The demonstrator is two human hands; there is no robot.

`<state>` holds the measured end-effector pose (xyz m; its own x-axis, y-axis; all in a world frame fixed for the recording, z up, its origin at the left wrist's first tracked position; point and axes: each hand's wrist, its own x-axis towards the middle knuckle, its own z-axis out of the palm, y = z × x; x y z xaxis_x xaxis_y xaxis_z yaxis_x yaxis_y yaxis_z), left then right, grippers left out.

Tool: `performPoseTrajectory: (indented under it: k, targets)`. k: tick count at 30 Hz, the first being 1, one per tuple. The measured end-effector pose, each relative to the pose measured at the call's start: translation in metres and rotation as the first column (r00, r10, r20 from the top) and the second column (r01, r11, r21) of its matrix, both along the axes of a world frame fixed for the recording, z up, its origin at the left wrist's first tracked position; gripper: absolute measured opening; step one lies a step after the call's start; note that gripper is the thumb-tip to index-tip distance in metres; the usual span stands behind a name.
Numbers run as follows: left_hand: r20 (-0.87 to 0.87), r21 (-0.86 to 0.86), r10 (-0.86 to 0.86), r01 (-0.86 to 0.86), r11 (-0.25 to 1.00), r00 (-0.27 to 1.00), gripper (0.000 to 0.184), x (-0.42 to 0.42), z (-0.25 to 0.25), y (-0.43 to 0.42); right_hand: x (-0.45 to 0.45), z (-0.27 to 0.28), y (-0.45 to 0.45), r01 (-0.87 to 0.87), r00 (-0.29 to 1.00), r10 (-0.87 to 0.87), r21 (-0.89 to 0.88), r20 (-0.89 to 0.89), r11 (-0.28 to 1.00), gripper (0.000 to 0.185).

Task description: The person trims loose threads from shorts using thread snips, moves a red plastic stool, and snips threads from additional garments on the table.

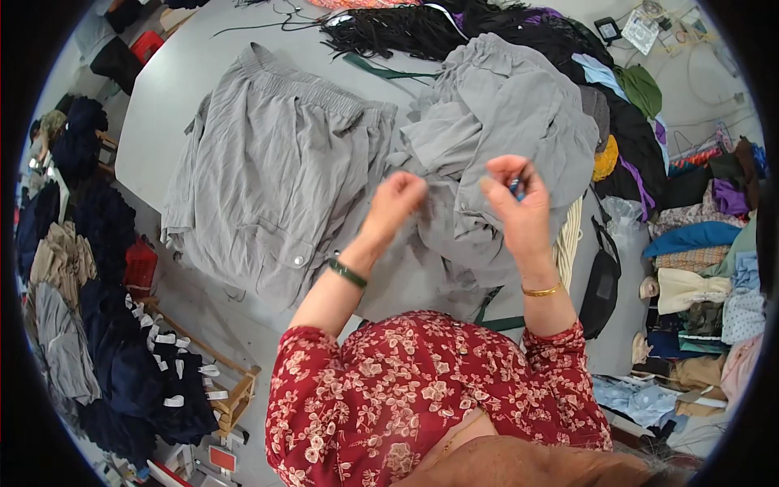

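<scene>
My left hand (396, 199) is closed in a pinch over the gap between two heaps of grey cloth; it is slightly blurred, and whatever its fingertips hold is too small to make out. My right hand (518, 195) curls around a small blue object (516, 188), mostly hidden by the fingers. Under both hands lies a crumpled grey garment (527, 105) with gathered edges. To the left, a grey garment with an elastic waistband (284, 154) is spread on the white table (162, 89), a metal snap showing near its lower edge.
Black fringed cloth (389, 32) runs along the far edge. A black pouch (602, 280) and a cream cord bundle (570, 235) lie at the right. Dark navy clothes (105, 325) hang over a wooden rack (235, 398) at left. Folded fabrics (694, 284) are stacked far right.
</scene>
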<state>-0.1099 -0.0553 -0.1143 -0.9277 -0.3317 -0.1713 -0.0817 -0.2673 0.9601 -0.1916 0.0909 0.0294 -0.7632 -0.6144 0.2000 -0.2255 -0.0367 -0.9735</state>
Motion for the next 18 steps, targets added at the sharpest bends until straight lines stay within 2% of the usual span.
performPoseTrajectory:
  k: [2, 5, 6, 8, 13, 15, 16, 18]
  targets:
    - [0.087, 0.411, 0.105, -0.132, 0.902, 0.991, 0.023, -0.03, -0.006, -0.019, 0.001, -0.011, -0.004, -0.026, 0.993, 0.037, 0.095, -0.112, 0.995, 0.018]
    - [-0.087, 0.291, 0.271, -0.236, 0.927, 0.959, 0.017, -0.043, 0.009, -0.009, -0.014, -0.046, -0.012, 0.112, 0.957, -0.003, 0.359, -0.29, 0.927, 0.024]
    - [-0.148, 0.248, 0.304, -0.263, 0.932, 0.941, 0.016, -0.045, 0.016, -0.006, -0.018, -0.047, -0.012, 0.112, 0.981, -0.022, 0.469, -0.192, 0.876, 0.033]
    - [-0.268, 0.167, 0.36, -0.325, 0.931, 0.894, 0.016, -0.045, 0.034, 0.001, -0.025, -0.056, -0.012, 0.149, 0.973, -0.037, 0.497, -0.229, 0.855, 0.033]
    - [-0.279, 0.205, 0.281, -0.229, 0.952, 0.918, 0.017, -0.043, 0.049, 0.008, -0.032, -0.059, -0.021, 0.135, 0.973, -0.042, 0.413, -0.226, 0.901, 0.03]
    - [-0.258, 0.259, 0.277, -0.21, 0.943, 0.926, 0.018, -0.043, 0.049, 0.003, -0.03, -0.056, -0.018, 0.104, 0.954, -0.002, 0.323, -0.301, 0.941, 0.028]
    - [-0.271, 0.225, 0.25, -0.191, 0.955, 0.929, 0.019, -0.043, 0.05, 0.003, -0.028, -0.054, -0.015, 0.08, 0.941, 0.021, 0.282, -0.337, 0.956, 0.028]
    - [-0.296, 0.147, 0.145, -0.104, 0.984, 0.944, 0.019, -0.041, 0.054, 0.003, -0.024, -0.043, -0.004, 0.052, 0.909, 0.089, 0.324, -0.408, 0.945, 0.025]
